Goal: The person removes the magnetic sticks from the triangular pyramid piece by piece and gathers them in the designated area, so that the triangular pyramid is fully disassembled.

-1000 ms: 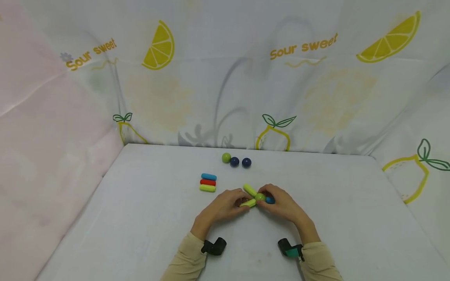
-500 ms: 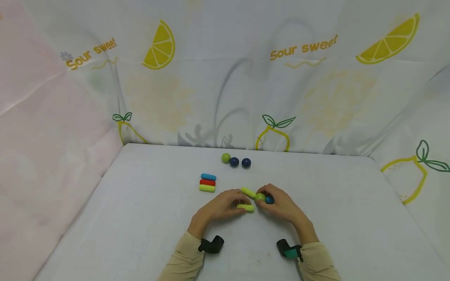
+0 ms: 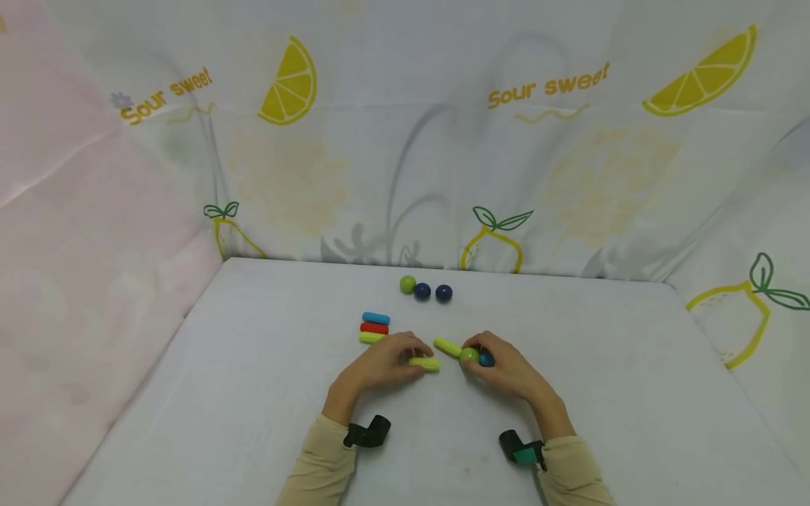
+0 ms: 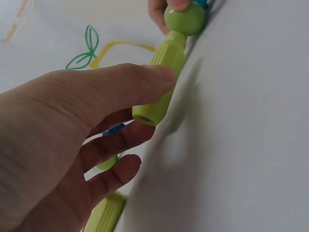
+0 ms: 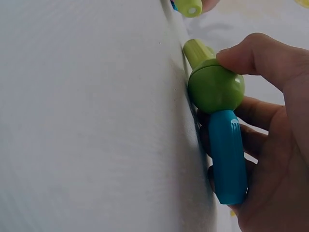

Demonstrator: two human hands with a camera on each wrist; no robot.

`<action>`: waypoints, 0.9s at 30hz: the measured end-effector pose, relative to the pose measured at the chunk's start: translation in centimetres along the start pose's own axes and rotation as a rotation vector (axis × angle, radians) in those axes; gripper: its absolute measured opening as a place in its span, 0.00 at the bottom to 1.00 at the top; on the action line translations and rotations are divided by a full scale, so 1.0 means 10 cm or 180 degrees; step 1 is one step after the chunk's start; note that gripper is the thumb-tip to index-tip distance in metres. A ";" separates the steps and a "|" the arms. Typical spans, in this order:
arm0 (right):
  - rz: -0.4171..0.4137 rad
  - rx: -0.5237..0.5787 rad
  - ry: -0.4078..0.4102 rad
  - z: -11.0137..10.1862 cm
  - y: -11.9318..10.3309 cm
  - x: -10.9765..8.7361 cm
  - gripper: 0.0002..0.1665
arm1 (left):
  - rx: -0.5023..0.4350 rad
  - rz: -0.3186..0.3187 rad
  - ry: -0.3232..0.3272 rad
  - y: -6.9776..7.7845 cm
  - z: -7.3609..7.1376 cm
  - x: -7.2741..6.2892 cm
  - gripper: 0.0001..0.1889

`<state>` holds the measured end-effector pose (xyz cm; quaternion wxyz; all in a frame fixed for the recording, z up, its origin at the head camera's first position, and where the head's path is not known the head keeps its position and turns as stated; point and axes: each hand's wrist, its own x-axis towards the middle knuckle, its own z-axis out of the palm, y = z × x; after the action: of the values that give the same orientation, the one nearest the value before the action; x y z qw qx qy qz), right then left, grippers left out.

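Right hand (image 3: 506, 369) is sitting on the bench (image 3: 601, 379) slightly right of centre, fingers (image 5: 251, 55) curling round a joined piece: green ball (image 3: 469, 355) with a blue stick (image 3: 486, 360) on the wrist side and a lime stick (image 3: 447, 346) running out to the upper left. The right wrist view is showing the thumb pressing on top of the ball and the blue stick lying in the palm along the curled fingers. The joined piece is resting low, against the bench surface.

Left hand (image 3: 380, 365) is lying just left of that, fingers bending over a second, loose lime stick (image 3: 425, 363) and pinching it. This one is sitting apart from the joined piece, with a small gap between its right end and the ball. In the left wrist view the thumb is hanging beside the free end of the attached lime stick; whether it is touching it, I cannot tell.

Just behind the left hand, three sticks are lying side by side in a stack: blue (image 3: 376, 318) farthest back, red (image 3: 374, 328) in the middle, lime (image 3: 371, 338) nearest, its right end going under the knuckles. Further back, near the rear edge of the bench, three balls are sitting in a row, touching or nearly so: one green (image 3: 408, 284), then two dark blue (image 3: 422, 291) (image 3: 444, 293).

Both forearms are in beige sleeves (image 3: 316, 471), with a dark camera mount at each wrist. A lemon-print cloth (image 3: 405, 140) is hanging behind and round the bench.
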<state>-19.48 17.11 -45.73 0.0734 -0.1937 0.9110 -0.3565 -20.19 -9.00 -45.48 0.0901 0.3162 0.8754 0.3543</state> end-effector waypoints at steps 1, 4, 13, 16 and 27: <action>0.0008 0.0002 -0.0005 0.00 0.00 0.00 0.15 | -0.0054 -0.0040 0.0010 0.00 -0.02 -0.01 0.12; -0.0027 -0.0003 -0.0015 0.00 0.00 0.00 0.14 | -0.0197 -0.0113 0.0033 -0.01 -0.07 -0.04 0.11; -0.0068 -0.0010 -0.0030 0.00 0.02 0.01 0.15 | -0.0246 -0.0182 0.0224 -0.08 -0.25 -0.15 0.10; -0.0065 0.0016 -0.0032 -0.01 0.03 0.01 0.15 | -0.0189 -0.0168 0.0317 -0.14 -0.30 -0.19 0.11; -0.0026 0.0088 -0.0073 -0.02 0.03 -0.01 0.15 | -0.0187 -0.0493 0.0560 -0.34 -0.49 -0.40 0.09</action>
<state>-19.52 17.48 -45.85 0.0850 -0.2005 0.9043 -0.3671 -20.57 -16.08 -44.47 0.0493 0.2126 0.8910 0.3981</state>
